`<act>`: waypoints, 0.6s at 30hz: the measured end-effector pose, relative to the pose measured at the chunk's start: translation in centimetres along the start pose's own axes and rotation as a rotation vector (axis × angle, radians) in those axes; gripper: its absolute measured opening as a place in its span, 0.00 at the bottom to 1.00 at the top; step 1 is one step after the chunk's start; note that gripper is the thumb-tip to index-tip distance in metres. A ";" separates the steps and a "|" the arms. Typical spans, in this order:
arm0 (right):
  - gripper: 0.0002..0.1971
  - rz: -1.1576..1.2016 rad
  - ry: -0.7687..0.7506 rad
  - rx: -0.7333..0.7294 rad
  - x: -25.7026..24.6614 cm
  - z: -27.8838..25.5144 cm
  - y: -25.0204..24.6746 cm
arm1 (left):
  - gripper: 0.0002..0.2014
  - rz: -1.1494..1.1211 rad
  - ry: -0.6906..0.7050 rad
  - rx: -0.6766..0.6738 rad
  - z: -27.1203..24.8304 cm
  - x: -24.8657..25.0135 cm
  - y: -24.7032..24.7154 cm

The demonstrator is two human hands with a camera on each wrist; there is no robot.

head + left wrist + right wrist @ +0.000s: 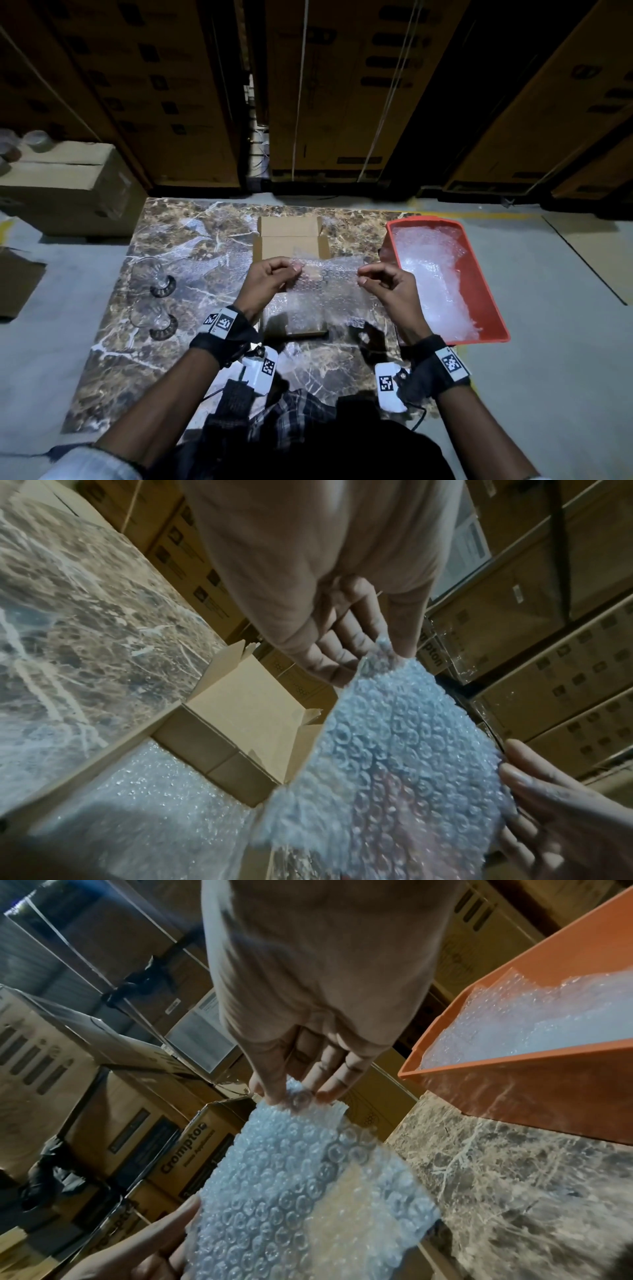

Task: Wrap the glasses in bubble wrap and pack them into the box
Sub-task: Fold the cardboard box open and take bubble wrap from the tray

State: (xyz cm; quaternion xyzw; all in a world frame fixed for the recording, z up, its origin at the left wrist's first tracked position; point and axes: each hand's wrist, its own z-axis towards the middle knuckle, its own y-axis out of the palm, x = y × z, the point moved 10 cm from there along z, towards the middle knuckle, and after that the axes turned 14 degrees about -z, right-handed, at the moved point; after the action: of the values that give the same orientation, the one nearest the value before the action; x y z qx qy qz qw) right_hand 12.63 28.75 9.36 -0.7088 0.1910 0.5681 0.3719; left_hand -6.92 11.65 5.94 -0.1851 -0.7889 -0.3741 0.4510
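- The left hand (pixel 265 281) is raised above the worktop (pixel 191 246), palm turned inward, its grip closed in a pinch of thumb and fingertips on the left top corner of a sheet of bubble wrap (pixel 325 284).
- The right hand (pixel 390 287) mirrors it on the right: thumb and forefinger pinch the right top corner, the other fingers loosely curled.
- Both forearms reach forward from the near edge, each with a black wrist strap.
- The sheet hangs stretched between the two hands, over the open cardboard box (pixel 291 240), which sits at the middle of the worktop, flaps up.
- Inside the box, the left wrist view shows more bubble wrap on the near side; what it covers cannot be told.
- Two glasses (pixel 152 277) lie on their sides at the left of the worktop, one nearer, one farther, well apart from the hands.
- A red tray (pixel 493 294) holding more bubble wrap rests at the right edge.
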 end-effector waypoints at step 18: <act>0.20 -0.632 -0.137 -0.124 -1.7 -0.5 4.6 | 0.13 0.588 0.200 0.025 -2.4 0.7 -3.3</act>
State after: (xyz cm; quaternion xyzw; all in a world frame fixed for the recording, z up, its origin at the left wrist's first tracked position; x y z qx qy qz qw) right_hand 9.30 25.12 9.63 -0.7146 -0.0988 0.4813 0.4980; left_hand -7.97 7.68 5.89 -0.3622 -0.6576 -0.2342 0.6177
